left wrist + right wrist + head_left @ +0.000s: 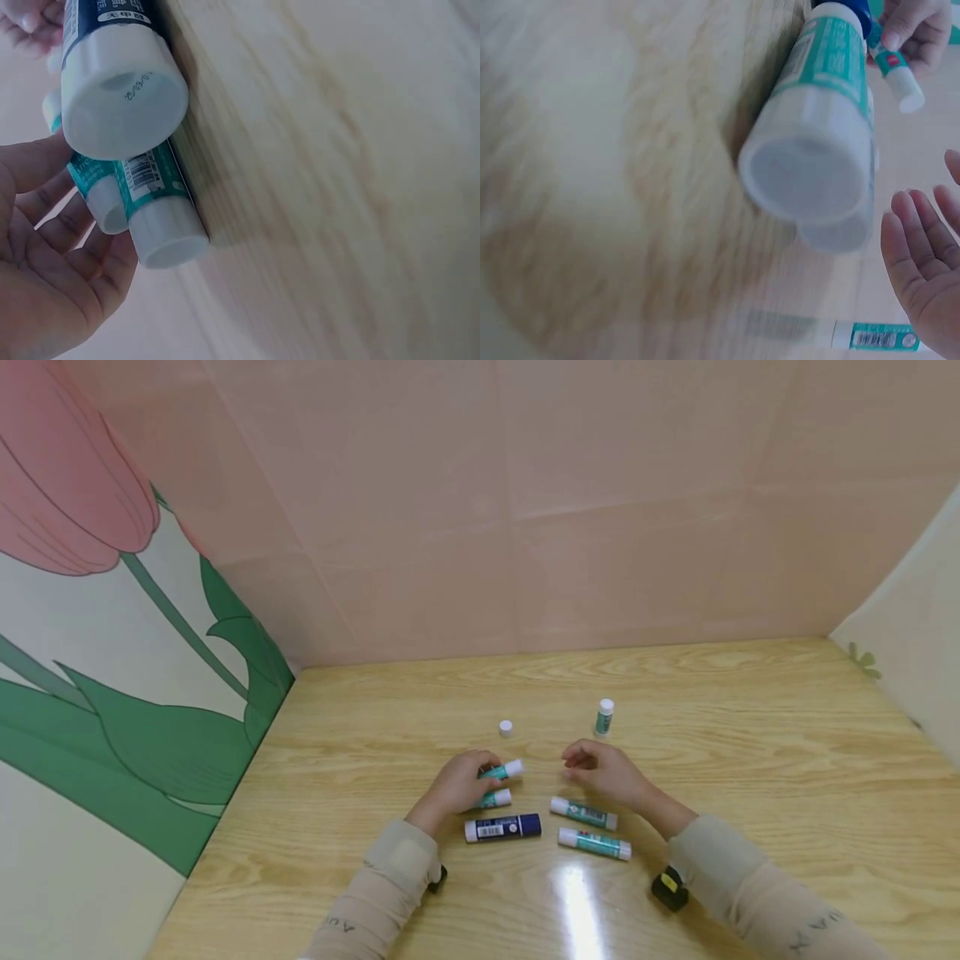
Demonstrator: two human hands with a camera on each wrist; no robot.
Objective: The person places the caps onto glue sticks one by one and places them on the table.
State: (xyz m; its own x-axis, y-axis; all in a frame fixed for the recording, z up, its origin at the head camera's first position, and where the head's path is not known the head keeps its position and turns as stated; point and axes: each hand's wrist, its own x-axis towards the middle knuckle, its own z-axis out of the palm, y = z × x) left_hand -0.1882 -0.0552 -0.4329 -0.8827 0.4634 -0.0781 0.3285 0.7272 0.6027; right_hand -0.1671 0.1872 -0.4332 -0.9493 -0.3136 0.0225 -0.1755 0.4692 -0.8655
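My left hand (462, 781) grips a green glue stick (512, 769) with white ends, raised at a tilt off the table. Under that hand lies a second green glue stick (498, 798), partly hidden by the fingers. Just nearer is a thicker dark blue glue stick (504, 828), which looms large in the left wrist view. My right hand (609, 772) hovers with loosely bent fingers and nothing between them; the right wrist view shows its bare palm (939, 300). Below it, two green glue sticks (583, 813) (595, 844) lie side by side.
Farther back, a green glue stick (604, 717) stands upright, and a small white cap (506, 727) sits to its left. All rest on a wood-grain table (360, 718). A pink sheet (510, 527) hangs behind, and a tulip-print panel (150, 693) borders the left side.
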